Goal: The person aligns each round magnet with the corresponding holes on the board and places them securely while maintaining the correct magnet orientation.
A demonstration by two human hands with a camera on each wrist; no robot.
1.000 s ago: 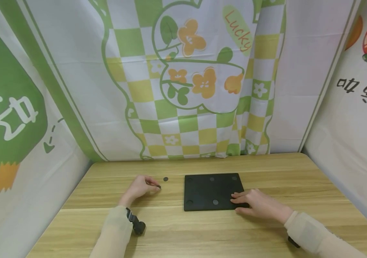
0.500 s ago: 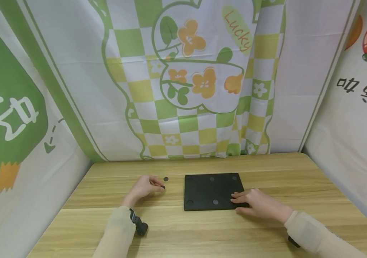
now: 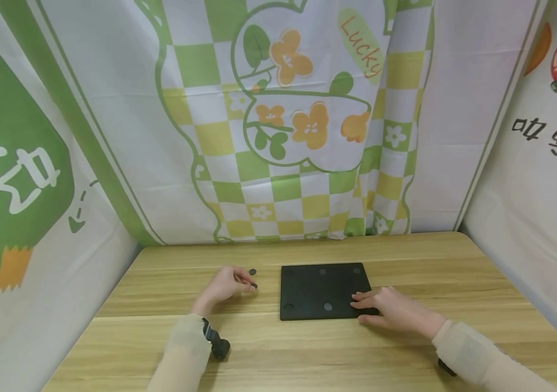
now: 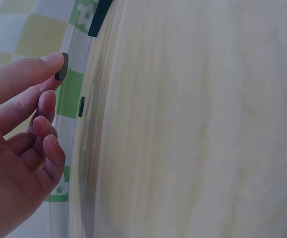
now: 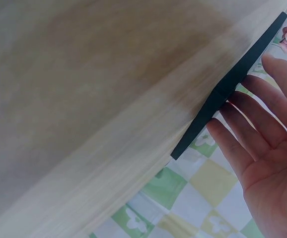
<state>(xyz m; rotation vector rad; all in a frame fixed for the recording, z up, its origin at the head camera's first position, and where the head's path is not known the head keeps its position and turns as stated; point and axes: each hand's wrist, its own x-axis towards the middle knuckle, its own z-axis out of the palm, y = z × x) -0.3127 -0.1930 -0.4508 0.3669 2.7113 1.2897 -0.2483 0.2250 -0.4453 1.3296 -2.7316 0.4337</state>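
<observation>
My left hand [image 3: 226,285] pinches a small dark disc [image 4: 61,67] between thumb and fingertip, above the table and left of the board. The other fingers are loosely curled in the left wrist view. A second dark disc [image 3: 252,271] lies on the wood just beyond that hand. The thin black rectangular board [image 3: 303,288] lies flat, with round spots; the front-middle spot looks lighter grey and the two on the left edge look dark. My right hand [image 3: 396,309] rests its fingertips on the board's front right corner, fingers extended in the right wrist view.
The wooden table [image 3: 307,354] runs back to a patterned curtain [image 3: 288,190] with green and yellow checks. White printed cloth walls stand on both sides. A black wrist strap with a camera [image 3: 219,345] sits on the left forearm.
My left hand has moved a little to the right toward the board, with the disc in its fingers. The right hand and the board have stayed in place.
</observation>
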